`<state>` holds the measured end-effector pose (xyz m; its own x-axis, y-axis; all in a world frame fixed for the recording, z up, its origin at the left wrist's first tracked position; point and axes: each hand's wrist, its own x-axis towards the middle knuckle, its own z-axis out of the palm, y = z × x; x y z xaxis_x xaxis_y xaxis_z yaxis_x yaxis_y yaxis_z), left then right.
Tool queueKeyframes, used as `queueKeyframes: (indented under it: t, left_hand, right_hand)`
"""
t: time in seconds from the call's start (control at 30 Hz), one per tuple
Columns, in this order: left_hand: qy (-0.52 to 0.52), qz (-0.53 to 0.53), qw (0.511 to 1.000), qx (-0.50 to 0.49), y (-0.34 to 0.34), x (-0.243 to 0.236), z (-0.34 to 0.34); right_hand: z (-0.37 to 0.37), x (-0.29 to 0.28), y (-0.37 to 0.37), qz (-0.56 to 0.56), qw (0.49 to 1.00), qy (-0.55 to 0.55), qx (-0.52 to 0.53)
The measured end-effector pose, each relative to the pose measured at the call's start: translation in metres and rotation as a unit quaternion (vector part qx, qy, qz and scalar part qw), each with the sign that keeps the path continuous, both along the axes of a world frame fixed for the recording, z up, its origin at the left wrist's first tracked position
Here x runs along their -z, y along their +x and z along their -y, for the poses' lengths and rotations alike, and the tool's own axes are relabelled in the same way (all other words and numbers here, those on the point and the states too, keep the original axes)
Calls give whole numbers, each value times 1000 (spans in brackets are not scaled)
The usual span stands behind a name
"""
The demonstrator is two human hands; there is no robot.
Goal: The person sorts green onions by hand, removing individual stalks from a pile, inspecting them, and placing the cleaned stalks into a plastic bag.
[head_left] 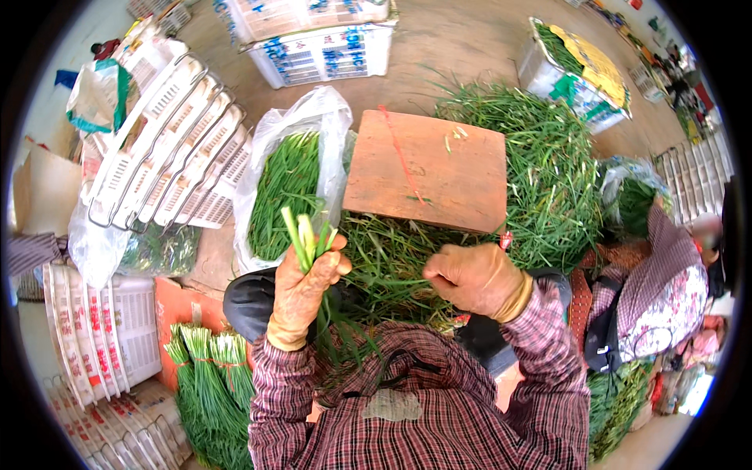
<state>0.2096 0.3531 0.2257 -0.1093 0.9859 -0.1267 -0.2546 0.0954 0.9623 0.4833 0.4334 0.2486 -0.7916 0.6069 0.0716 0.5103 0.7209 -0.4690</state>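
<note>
My left hand grips a small bunch of green stalks, pale ends up, long leaves hanging below. To its right, my right hand is closed with fingers curled; whatever it may hold is hidden. Loose greens lie in a pile beneath and between both hands. Just beyond them is a wooden board with a red strand and a few pale scraps on it. A plastic-lined container of neatly laid greens stands left of the board; a large loose heap lies at its right.
Stacked white crates stand at left and at back. Tied bundles lie on orange cardboard at lower left. A crate of greens sits at back right. Another person in patterned clothing sits close at my right.
</note>
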Motion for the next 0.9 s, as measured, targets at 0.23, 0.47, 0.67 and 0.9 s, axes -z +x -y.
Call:
queueKeyframes:
  t: [0.23,0.47,0.67,0.9]
  left_hand:
    - [46,68,988,128,36,-11,-24]
    - [27,-23,999,2,2,-9,-16]
    - [147,61,973,-169,-75,-12,39]
    - [227,107,937,-243,-117,-30,81]
  right_hand:
    - [-38,-67,-55,-82,993,-75,-29]
    - [-67,14,-20,-213,863,-453,65]
    - [-23,182,10,244,938,-221,113]
    - [31,263,-18,342,930,-133,-28]
